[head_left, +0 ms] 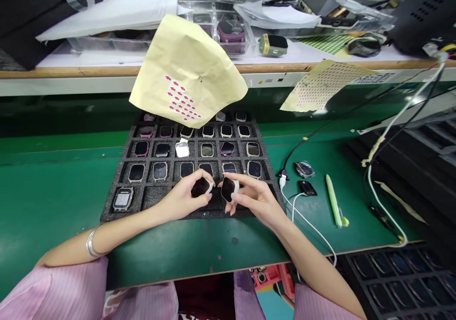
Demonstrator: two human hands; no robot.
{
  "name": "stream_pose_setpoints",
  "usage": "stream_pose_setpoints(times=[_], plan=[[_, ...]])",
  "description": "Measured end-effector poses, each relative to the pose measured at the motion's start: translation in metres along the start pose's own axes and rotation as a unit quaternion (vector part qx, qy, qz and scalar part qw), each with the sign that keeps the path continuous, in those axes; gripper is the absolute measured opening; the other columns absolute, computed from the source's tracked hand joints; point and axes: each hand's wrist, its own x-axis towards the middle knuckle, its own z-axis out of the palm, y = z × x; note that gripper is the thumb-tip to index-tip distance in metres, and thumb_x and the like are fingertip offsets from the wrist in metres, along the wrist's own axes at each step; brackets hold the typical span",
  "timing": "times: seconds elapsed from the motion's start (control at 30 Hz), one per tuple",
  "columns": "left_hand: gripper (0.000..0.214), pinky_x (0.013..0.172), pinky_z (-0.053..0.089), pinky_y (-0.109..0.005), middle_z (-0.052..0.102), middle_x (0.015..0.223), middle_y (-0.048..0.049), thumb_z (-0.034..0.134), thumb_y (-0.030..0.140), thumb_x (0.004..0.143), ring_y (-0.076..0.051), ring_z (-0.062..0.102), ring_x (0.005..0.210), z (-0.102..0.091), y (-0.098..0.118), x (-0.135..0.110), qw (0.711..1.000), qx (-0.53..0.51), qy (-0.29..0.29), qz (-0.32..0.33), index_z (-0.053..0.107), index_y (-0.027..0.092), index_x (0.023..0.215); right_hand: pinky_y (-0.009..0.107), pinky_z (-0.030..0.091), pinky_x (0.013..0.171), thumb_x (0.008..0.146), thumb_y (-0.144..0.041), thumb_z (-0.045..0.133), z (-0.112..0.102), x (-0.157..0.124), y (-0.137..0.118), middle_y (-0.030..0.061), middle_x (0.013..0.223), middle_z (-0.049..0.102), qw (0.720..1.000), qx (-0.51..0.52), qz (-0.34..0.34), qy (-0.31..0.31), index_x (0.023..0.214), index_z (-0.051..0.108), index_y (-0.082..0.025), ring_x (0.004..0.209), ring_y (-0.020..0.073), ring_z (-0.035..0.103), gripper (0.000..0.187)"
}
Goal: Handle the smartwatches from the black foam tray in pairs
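Observation:
My left hand grips a smartwatch body with a dark screen, thumb below and fingers above. In my right hand is another smartwatch body, pale-cased, held by its edges with the dark screen turned up and to the left. The two watches are close together but apart. Both hands hover over the front row of a dark grey foam tray. Strapless watches sit in many of its square pockets. One at the front left has a lit screen; a pocket in the second row back shows a bright white face.
Yellow sticker sheets hang from the shelf edge over the tray's back. Right of the tray lie a white cable, a small black charger and a green pen. Another watch tray is at lower right.

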Motion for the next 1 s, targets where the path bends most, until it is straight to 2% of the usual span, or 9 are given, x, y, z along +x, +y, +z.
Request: stream_pose_setpoints(times=[0.2, 0.37, 0.53, 0.63, 0.73, 0.87, 1.0], plan=[[0.020, 0.072, 0.040, -0.025, 0.051, 0.088, -0.0002, 0.056, 0.018, 0.082, -0.015, 0.050, 0.080, 0.003, -0.001, -0.001, 1.000, -0.013, 0.009, 0.020, 0.049, 0.020, 0.101, 0.027, 0.055, 0.052, 0.085, -0.025, 0.069, 0.003, -0.001, -0.003, 0.0057, 0.084, 0.069, 1.000, 0.012, -0.015, 0.009, 0.128, 0.058, -0.022, 0.066, 0.0201, 0.069, 0.045], [0.020, 0.066, 0.037, -0.024, 0.049, 0.085, 0.0006, 0.054, 0.014, 0.081, -0.013, 0.046, 0.073, 0.004, -0.001, -0.003, 1.000, -0.006, -0.016, 0.023, 0.049, 0.019, 0.099, 0.026, 0.055, 0.050, 0.084, -0.022, 0.069, 0.001, -0.002, -0.004, 0.0026, 0.070, 0.067, 1.000, 0.016, 0.003, 0.004, 0.126, 0.060, -0.019, 0.057, 0.0179, 0.067, 0.043], [0.015, 0.071, 0.038, -0.025, 0.048, 0.084, 0.0004, 0.053, 0.019, 0.083, -0.014, 0.046, 0.076, 0.003, 0.001, -0.002, 0.999, 0.007, 0.016, 0.041, 0.050, 0.019, 0.098, 0.025, 0.055, 0.049, 0.081, -0.022, 0.072, 0.001, -0.001, -0.003, 0.0069, 0.093, 0.070, 0.999, 0.028, -0.008, 0.020, 0.122, 0.062, -0.019, 0.055, 0.0156, 0.067, 0.043], [0.014, 0.071, 0.040, -0.024, 0.049, 0.085, -0.0003, 0.055, 0.023, 0.083, -0.015, 0.048, 0.078, 0.003, 0.001, -0.004, 0.998, 0.008, 0.045, 0.034, 0.053, 0.020, 0.097, 0.022, 0.053, 0.048, 0.079, -0.024, 0.074, 0.004, -0.004, -0.002, 0.0046, 0.083, 0.070, 0.999, 0.039, -0.004, 0.036, 0.119, 0.064, -0.017, 0.053, 0.0141, 0.066, 0.041], [0.021, 0.071, 0.040, -0.023, 0.051, 0.086, 0.0003, 0.059, 0.027, 0.082, -0.016, 0.049, 0.080, 0.004, -0.003, -0.006, 0.996, 0.008, 0.084, 0.014, 0.054, 0.022, 0.101, 0.023, 0.054, 0.051, 0.078, -0.028, 0.076, 0.002, -0.006, 0.000, 0.0036, 0.080, 0.069, 0.999, 0.044, 0.007, 0.025, 0.123, 0.061, -0.016, 0.054, 0.0136, 0.065, 0.049], [0.021, 0.073, 0.039, -0.021, 0.052, 0.084, 0.0016, 0.062, 0.033, 0.080, -0.017, 0.049, 0.081, 0.008, -0.008, -0.009, 0.995, 0.008, 0.104, 0.001, 0.054, 0.024, 0.098, 0.023, 0.053, 0.054, 0.078, -0.032, 0.076, -0.002, -0.010, -0.001, -0.0003, 0.067, 0.065, 0.999, 0.040, 0.030, -0.007, 0.131, 0.055, -0.013, 0.055, 0.0132, 0.065, 0.060], [0.024, 0.072, 0.039, -0.020, 0.052, 0.086, 0.0022, 0.061, 0.037, 0.081, -0.017, 0.048, 0.082, 0.010, -0.013, -0.013, 0.995, 0.017, 0.101, -0.012, 0.053, 0.026, 0.101, 0.022, 0.053, 0.055, 0.079, -0.030, 0.076, 0.000, -0.014, -0.003, -0.0008, 0.069, 0.064, 0.998, 0.044, 0.028, -0.021, 0.135, 0.051, -0.013, 0.057, 0.0128, 0.065, 0.064]])
